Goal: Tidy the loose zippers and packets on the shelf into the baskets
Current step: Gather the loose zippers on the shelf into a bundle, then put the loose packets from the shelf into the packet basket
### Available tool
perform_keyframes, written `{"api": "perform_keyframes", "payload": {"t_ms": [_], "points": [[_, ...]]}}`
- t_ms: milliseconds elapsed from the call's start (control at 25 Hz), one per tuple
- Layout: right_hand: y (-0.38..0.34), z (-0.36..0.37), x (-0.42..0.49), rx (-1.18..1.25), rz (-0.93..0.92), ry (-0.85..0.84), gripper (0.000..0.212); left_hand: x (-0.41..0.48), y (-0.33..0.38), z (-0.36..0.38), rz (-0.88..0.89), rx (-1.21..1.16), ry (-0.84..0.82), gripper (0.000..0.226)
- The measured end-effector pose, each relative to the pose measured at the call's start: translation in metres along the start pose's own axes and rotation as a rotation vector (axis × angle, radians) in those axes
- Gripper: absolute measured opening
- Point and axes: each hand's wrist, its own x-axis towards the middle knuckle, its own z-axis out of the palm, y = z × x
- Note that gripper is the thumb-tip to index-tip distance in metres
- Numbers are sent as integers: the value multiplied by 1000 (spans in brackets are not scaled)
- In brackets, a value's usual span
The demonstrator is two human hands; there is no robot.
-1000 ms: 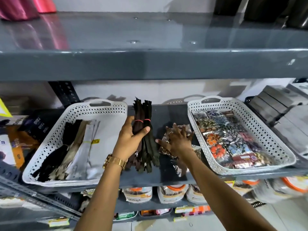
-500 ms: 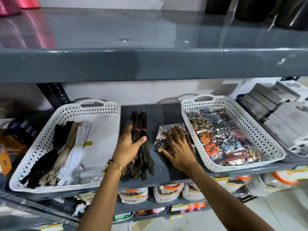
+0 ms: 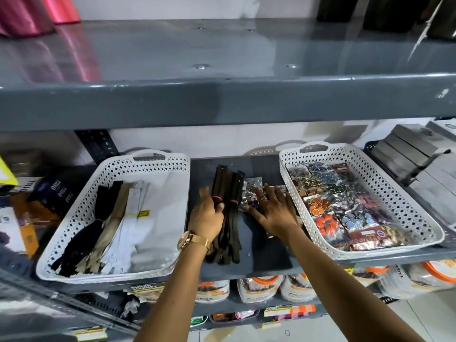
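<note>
The grey metal shelf [image 3: 266, 257] carries two white perforated plastic baskets: the left basket [image 3: 170, 166] holding black, beige and white zippers, the right basket [image 3: 370, 154] full of button packets. Between them the dark bundle of zippers [image 3: 228, 193], lifted a second ago, now lies flat on the shelf. The left hand [image 3: 206, 218] has loosened, fingers resting on it. The right hand [image 3: 274, 211], fingers spread, presses the shiny packets [image 3: 250, 193] beside the right basket's edge.

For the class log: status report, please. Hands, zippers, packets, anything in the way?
Left hand on zipper bundle, on shelf. Right hand flat on loose packets. Both between baskets. Nothing in the way.
</note>
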Motion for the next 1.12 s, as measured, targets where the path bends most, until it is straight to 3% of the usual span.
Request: {"api": "perform_keyframes", "payload": {"t_ms": [80,160,280,440,600,880,1000,1120], "points": [[0,1,0,-11,8,7,73,-1,-4,6,-22,220,76,77],[-1,1,-1,-43,13,21,74,-3,-6,21,133,382,91,73],[-3,3,-2,-95,17,59,84,0,-13,47,368,521,-58,67],[-5,5,-6,-97,44,103,89,-5,-31,65,177,647,-55,70],[-5,4,-11,-70,55,123,74,-9,-27,67,23,583,15,80],[-27,-14,0,-180,53,94,85,-7,-24,59,90,622,26,77],[-26,-14,18,-196,-4,-33,82,-3,-18,58,155,622,7,65],[-20,-5,16,-182,-42,27,76,-1,-19,57,166,620,-15,64]]}}
